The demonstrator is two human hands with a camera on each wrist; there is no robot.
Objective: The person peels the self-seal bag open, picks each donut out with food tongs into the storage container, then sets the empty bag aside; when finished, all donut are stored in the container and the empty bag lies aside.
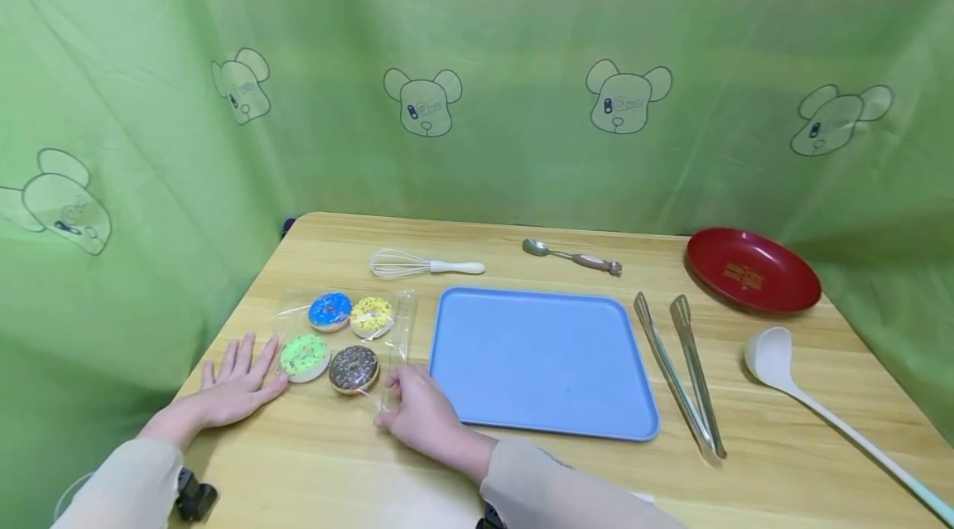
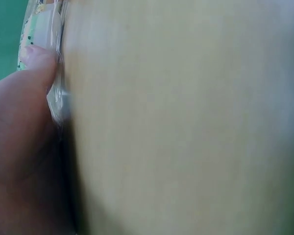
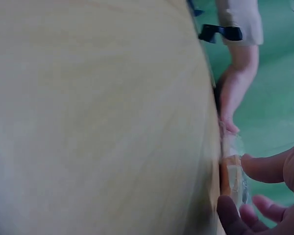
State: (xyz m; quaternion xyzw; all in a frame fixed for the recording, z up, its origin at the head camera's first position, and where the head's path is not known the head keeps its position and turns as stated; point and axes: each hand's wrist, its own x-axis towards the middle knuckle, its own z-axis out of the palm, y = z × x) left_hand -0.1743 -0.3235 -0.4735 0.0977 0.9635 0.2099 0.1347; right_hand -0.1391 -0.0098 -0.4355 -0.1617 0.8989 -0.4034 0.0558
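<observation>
A clear plastic bag (image 1: 402,322) lies on the table with a blue doughnut (image 1: 330,311), a yellow doughnut (image 1: 371,317), a green doughnut (image 1: 304,357) and a dark brown doughnut (image 1: 354,369) in it. My left hand (image 1: 237,391) rests palm down with spread fingers at the bag's left side, its thumb against the green doughnut's edge. At the bag's lower right corner is my right hand (image 1: 426,413), fingers bent around the film. A gap shows between thumb and fingertips in the right wrist view, with the bag (image 3: 232,176) beside them.
Right of the bag lies a blue tray (image 1: 540,359). Behind are a white whisk (image 1: 425,265) and a spoon (image 1: 570,256). Metal tongs (image 1: 681,380), a red plate (image 1: 775,268) and a white ladle (image 1: 820,409) are on the right. A green curtain (image 1: 522,165) hangs around the table.
</observation>
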